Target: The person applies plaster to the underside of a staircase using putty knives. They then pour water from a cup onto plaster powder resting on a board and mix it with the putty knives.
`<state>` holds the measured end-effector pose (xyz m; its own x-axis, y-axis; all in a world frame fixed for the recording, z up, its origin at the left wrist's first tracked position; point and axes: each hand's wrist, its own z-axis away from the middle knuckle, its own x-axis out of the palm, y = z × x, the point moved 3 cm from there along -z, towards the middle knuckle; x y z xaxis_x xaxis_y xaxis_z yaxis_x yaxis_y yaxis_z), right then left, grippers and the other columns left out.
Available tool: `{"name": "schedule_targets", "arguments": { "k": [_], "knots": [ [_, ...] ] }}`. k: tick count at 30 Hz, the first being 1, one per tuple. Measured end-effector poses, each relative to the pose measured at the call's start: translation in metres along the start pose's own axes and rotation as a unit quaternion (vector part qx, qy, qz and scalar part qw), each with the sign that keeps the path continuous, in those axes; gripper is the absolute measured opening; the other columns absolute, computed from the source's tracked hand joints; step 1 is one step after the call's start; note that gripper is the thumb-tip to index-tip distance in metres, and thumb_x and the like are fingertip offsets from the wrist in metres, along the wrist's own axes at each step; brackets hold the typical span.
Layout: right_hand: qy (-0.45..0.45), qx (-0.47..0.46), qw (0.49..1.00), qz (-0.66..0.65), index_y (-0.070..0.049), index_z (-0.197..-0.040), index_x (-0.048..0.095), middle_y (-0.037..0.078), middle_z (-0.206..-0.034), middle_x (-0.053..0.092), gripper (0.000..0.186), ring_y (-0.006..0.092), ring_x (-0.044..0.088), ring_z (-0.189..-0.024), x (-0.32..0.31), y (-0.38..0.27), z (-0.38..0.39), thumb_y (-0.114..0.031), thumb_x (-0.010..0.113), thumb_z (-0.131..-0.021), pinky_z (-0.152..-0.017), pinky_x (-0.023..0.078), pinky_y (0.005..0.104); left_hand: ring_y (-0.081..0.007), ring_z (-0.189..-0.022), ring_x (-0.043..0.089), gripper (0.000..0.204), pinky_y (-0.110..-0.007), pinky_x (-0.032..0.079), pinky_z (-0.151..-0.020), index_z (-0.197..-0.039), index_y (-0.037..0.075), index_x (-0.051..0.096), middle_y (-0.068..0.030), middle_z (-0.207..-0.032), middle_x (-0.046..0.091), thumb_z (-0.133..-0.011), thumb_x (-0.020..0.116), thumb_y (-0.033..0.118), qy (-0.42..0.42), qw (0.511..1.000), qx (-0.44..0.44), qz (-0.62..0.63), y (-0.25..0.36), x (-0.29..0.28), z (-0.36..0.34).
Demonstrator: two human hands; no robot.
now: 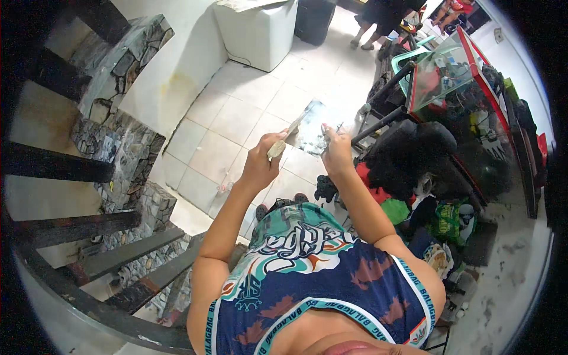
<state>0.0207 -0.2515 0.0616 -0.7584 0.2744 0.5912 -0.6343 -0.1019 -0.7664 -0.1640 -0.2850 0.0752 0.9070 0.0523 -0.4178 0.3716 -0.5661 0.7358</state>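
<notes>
My left hand (262,158) is closed around the pale, blunt-ended handle (276,148) of a tool. A thin grey blade (299,120) slants up and to the right from that fist; I cannot make out the tool's exact kind. To its right, my right hand (338,151) has its fingers bent in at the edge of a flat glossy sheet (312,131). The sheet has bluish-white reflections and dark patches, and it sits between both hands, above the floor. Small dark bits show by the right fingertips, too small to name.
Pale tiles (231,121) cover the floor ahead. On the right stand a red-edged glass tank (452,74) and black chairs, with clothes and bags heaped below. A white bin-like box (255,35) stands at the back, near another person's legs (370,35). Stone-faced steps and dark rails (77,225) line the left.
</notes>
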Motion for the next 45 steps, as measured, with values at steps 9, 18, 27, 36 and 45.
{"name": "schedule_targets", "arguments": {
  "k": [9,18,27,36,45],
  "knots": [
    [-0.114,0.016,0.992,-0.05,0.001,-0.112,0.052,0.006,-0.102,0.059,0.021,0.0151,0.059,-0.09,0.035,-0.042,0.016,-0.004,0.052,-0.091,-0.08,0.051,0.0323,-0.0398,-0.093,0.061,0.031,-0.04,0.052,-0.073,-0.118,0.004,0.046,-0.0236,-0.113,0.058,-0.088,0.054,0.006,-0.093,0.97,-0.173,-0.14,-0.041,-0.021,0.026],
    [-0.206,-0.368,0.788,0.449,0.006,-0.115,0.057,0.017,-0.1,0.064,0.025,0.0179,0.062,-0.089,0.034,-0.052,0.047,0.003,0.05,-0.09,-0.077,0.048,0.0294,-0.0184,-0.094,0.06,0.03,-0.033,0.052,-0.08,-0.118,-0.001,0.045,-0.0103,-0.106,0.057,-0.097,0.046,0.019,0.189,0.756,-0.35,0.52,-0.018,-0.007,0.0],
    [-0.364,-0.445,0.656,0.488,0.001,-0.123,0.053,0.024,-0.132,0.049,0.057,0.0399,0.044,-0.126,0.007,-0.012,0.04,0.018,0.047,-0.069,-0.105,0.035,0.0469,-0.0221,-0.091,0.063,0.032,-0.036,0.054,-0.078,-0.117,-0.002,0.047,-0.0129,-0.104,0.06,-0.095,0.048,0.02,0.179,0.743,-0.37,0.528,-0.013,-0.013,-0.004],
    [-0.111,-0.26,0.788,0.547,0.001,-0.115,0.056,0.017,-0.113,0.063,0.026,0.0285,0.061,-0.102,-0.046,-0.017,-0.02,-0.001,0.045,-0.092,-0.087,0.046,0.0325,-0.0173,-0.089,0.059,0.031,-0.032,0.051,-0.077,-0.117,-0.002,0.045,-0.01,-0.1,0.057,-0.095,0.05,0.02,0.199,0.763,-0.35,0.505,-0.011,-0.016,-0.006],
    [-0.021,-0.048,0.999,0.003,-0.003,-0.102,0.056,0.005,-0.096,0.06,0.013,0.0153,0.06,-0.087,-0.027,-0.015,-0.012,-0.008,0.049,-0.093,-0.079,0.051,0.0324,-0.0155,-0.093,0.054,0.032,-0.029,0.045,-0.08,-0.117,-0.004,0.044,-0.0111,-0.105,0.056,-0.095,0.053,0.017,0.166,0.955,-0.173,0.174,-0.01,-0.02,-0.009]
  ]
}}
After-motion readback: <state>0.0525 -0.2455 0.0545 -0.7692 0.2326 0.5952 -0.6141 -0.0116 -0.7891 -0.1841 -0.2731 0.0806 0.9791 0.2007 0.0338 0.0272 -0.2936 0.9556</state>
